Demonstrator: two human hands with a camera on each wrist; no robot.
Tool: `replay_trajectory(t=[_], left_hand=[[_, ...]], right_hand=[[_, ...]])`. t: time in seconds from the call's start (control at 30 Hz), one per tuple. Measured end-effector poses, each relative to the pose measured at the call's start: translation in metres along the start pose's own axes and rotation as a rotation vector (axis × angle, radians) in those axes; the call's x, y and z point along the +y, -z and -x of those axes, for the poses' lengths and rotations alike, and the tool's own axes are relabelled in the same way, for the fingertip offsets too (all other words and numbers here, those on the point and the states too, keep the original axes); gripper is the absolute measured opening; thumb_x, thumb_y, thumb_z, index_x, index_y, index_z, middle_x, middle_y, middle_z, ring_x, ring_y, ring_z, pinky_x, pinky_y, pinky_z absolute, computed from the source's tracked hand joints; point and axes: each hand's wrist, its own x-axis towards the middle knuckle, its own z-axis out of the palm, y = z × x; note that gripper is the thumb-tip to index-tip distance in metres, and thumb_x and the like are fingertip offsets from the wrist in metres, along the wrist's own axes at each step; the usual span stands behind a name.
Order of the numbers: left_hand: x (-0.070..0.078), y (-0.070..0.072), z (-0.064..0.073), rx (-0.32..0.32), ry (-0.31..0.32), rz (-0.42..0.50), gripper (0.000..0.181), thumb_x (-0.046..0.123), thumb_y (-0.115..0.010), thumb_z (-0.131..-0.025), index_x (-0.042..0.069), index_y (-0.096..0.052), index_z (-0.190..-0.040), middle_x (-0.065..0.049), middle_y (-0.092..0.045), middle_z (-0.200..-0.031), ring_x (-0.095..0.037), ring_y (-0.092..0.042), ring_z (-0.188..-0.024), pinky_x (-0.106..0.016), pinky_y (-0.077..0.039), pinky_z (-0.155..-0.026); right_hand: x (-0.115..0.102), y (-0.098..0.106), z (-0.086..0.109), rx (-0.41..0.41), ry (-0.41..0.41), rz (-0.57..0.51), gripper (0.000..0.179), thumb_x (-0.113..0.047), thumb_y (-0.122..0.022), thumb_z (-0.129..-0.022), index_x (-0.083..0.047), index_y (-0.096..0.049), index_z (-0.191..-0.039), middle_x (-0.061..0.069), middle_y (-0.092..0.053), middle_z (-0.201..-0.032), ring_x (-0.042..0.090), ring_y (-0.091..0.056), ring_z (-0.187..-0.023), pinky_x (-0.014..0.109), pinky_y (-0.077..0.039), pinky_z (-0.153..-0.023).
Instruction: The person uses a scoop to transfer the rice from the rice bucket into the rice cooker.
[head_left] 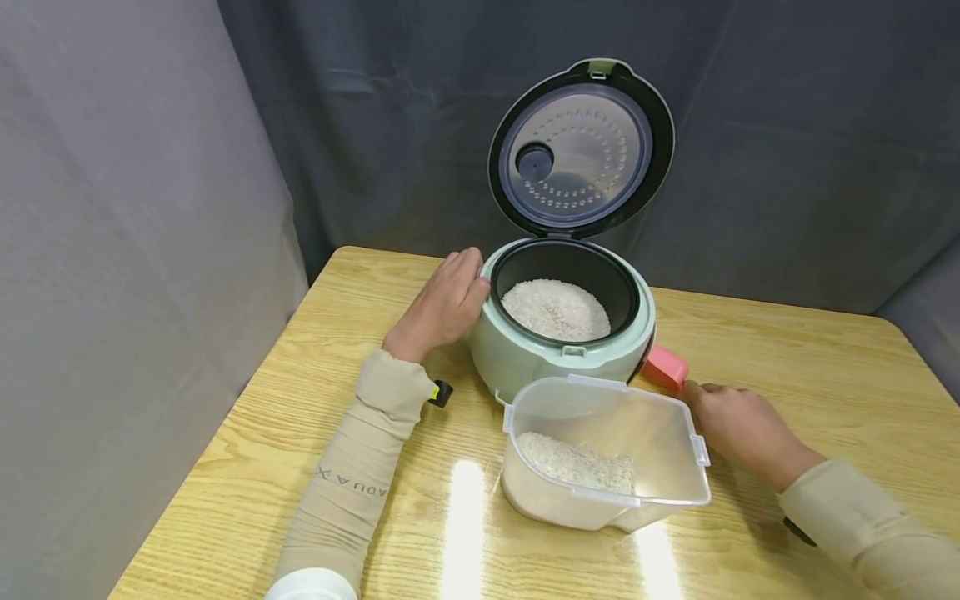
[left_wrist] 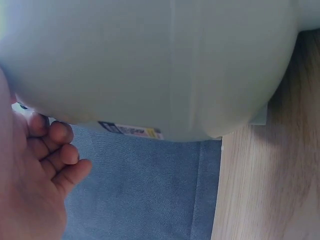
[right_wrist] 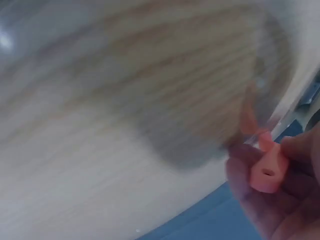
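My left hand [head_left: 448, 302] rests against the left side of a pale green rice cooker [head_left: 551, 358], thumb at the rim; in the left wrist view its fingers [left_wrist: 65, 155] hang loosely bent beside the cooker's body. The cooker's lid [head_left: 581, 150] stands raised, and white rice [head_left: 557, 310] lies in the dark inner pot. Beside the cooker, my right hand [head_left: 742, 429] grips a pink scoop [head_left: 664, 367] by its handle, which shows between thumb and fingers in the right wrist view. A clear plastic bin [head_left: 652, 425] with rice [head_left: 577, 462] in it stands before the cooker.
Everything stands on a light wooden table [head_left: 300, 350]. A dark cloth [head_left: 390, 125] hangs behind it and a grey one [head_left: 135, 250] at the left. The bin stands close to the cooker's front, between my forearms.
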Motion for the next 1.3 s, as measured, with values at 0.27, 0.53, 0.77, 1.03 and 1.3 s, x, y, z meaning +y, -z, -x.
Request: replay_trajectory(t=[0.27, 0.53, 0.77, 1.03, 1.3], left_hand=[[-0.001, 0.001, 0.001, -0.005, 0.015, 0.002, 0.021, 0.021, -0.032, -0.097, 0.006, -0.043, -0.089, -0.008, -0.039, -0.081, -0.028, -0.041, -0.082, -0.034, -0.033, -0.078], [-0.002, 0.001, 0.001, -0.007, 0.017, 0.001, 0.021, 0.022, -0.032, -0.097, 0.005, -0.043, -0.089, -0.008, -0.039, -0.081, -0.028, -0.042, -0.082, -0.034, -0.034, -0.078], [-0.002, 0.001, 0.003, -0.008, 0.019, -0.003, 0.02, 0.021, -0.033, -0.097, 0.006, -0.043, -0.088, -0.008, -0.04, -0.081, -0.028, -0.043, -0.083, -0.035, -0.035, -0.078], [-0.009, 0.006, 0.01, 0.0, 0.033, -0.026, 0.022, 0.023, -0.035, -0.101, 0.007, -0.046, -0.089, -0.007, -0.043, -0.081, -0.026, -0.043, -0.083, -0.034, -0.035, -0.081], [-0.019, 0.017, 0.022, 0.015, 0.056, -0.079, 0.03, 0.027, -0.033, -0.107, 0.009, -0.049, -0.088, -0.006, -0.045, -0.08, -0.024, -0.042, -0.08, -0.033, -0.035, -0.079]], right_hand=[[-0.012, -0.004, 0.003, 0.005, 0.035, -0.004, 0.028, 0.006, -0.069, -0.08, 0.001, -0.07, -0.107, 0.017, -0.076, -0.088, 0.031, -0.067, -0.066, 0.049, -0.057, -0.054], [-0.015, -0.011, 0.007, 0.054, 0.087, -0.035, 0.031, -0.007, -0.072, -0.078, -0.009, -0.073, -0.109, 0.02, -0.077, -0.109, 0.026, -0.06, -0.069, 0.046, -0.054, -0.056], [-0.016, -0.015, 0.009, 0.081, 0.109, -0.001, 0.034, -0.005, -0.071, -0.079, -0.007, -0.071, -0.113, 0.018, -0.077, -0.109, 0.026, -0.058, -0.069, 0.043, -0.054, -0.054], [-0.018, -0.014, 0.001, 0.03, 0.039, -0.047, 0.039, -0.005, -0.073, -0.081, 0.004, -0.07, -0.119, 0.017, -0.078, -0.102, 0.033, -0.067, -0.074, 0.049, -0.059, -0.064], [-0.002, -0.005, -0.002, 0.018, -0.161, -0.205, 0.04, -0.029, -0.068, -0.097, 0.002, -0.069, -0.122, 0.024, -0.073, -0.111, 0.043, -0.071, -0.097, 0.061, -0.057, -0.082]])
